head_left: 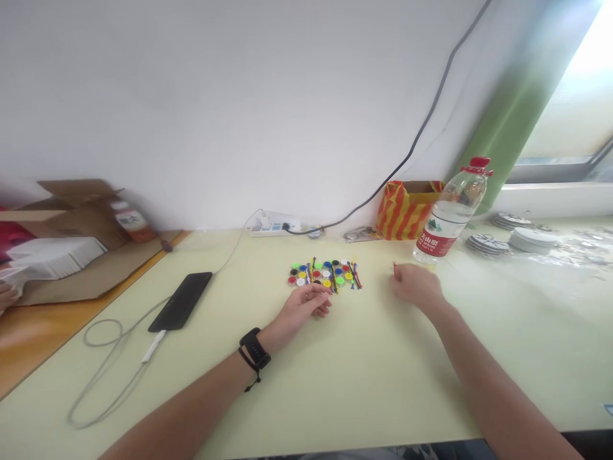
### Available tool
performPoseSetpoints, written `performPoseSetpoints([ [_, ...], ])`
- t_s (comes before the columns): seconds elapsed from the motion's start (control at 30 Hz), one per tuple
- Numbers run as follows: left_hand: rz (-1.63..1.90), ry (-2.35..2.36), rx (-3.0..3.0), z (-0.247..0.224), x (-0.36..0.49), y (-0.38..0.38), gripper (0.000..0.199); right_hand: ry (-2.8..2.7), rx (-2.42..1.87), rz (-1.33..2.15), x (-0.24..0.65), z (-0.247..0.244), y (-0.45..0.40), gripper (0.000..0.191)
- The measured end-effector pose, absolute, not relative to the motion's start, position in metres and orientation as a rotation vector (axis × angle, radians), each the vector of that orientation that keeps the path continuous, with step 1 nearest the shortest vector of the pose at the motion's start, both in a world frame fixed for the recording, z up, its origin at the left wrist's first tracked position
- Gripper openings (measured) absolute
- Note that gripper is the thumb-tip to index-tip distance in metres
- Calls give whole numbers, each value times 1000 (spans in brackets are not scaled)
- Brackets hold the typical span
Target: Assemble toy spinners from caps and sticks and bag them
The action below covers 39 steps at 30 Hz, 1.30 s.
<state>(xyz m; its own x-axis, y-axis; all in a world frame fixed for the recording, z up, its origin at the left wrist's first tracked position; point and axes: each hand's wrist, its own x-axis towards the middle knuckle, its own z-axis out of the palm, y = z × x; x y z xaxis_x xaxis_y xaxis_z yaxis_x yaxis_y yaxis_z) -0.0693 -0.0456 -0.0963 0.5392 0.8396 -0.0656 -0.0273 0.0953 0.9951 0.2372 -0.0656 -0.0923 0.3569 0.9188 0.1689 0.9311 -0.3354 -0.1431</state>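
Observation:
Several small round discs (326,274) in green, blue, red, yellow, white and black lie in rows on the pale table. Thin coloured arrow-shaped strips (356,276) lie among them and at their right side. My left hand (304,306) rests at the near edge of the discs, with its fingers curled in towards the thumb. Whatever those fingers hold, if anything, is too small to make out. To the right of the discs, my right hand (417,285) is closed in a pinch, and a small red piece (394,268) sticks up at its fingertips.
Behind my right hand stand a large water bottle (447,220) and a striped bag (407,211). Stacked white discs (486,245) lie at the right. A phone (181,301) with cables lies left. A power strip (275,228) sits by the wall; a cardboard box (81,211) stands far left.

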Motion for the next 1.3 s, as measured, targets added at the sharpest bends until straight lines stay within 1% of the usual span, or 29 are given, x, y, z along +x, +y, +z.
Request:
performPoseSetpoints([
  [0.07,750,783,1334,-96,-69,-46,32,-1755,-2464,-13,236,-99,-65,24],
  [0.17,752,798,1341,-95,-69,-45,32,-1778,-2463,-3,233,-104,-65,20],
  [0.27,751,802,1335,-95,-69,-45,32,-1759,-2471,20,235,-102,-66,22],
  [0.37,751,789,1331,-95,-70,-45,33,-1699,-2470,35,242,-97,-67,30],
  [0.53,744,802,1329,-94,-70,-47,33,-1383,-2427,-114,258,-93,-68,50],
  [0.63,743,803,1319,-93,-70,-47,34,-1297,-2497,-71,265,-97,-70,63],
  [0.8,748,808,1320,-94,-69,-47,35,-1339,-2534,32,268,-108,-71,69],
  [0.9,745,809,1325,-94,-69,-47,34,-1436,-2499,38,264,-111,-69,66],
  [1.03,743,814,1311,-93,-69,-47,33,-1593,-2415,47,259,-112,-65,43],
  [1.1,737,812,1308,-92,-69,-47,33,-1639,-2388,54,259,-112,-64,37],
  [1.3,741,829,1318,-93,-68,-48,33,-1665,-2384,32,261,-111,-65,40],
])
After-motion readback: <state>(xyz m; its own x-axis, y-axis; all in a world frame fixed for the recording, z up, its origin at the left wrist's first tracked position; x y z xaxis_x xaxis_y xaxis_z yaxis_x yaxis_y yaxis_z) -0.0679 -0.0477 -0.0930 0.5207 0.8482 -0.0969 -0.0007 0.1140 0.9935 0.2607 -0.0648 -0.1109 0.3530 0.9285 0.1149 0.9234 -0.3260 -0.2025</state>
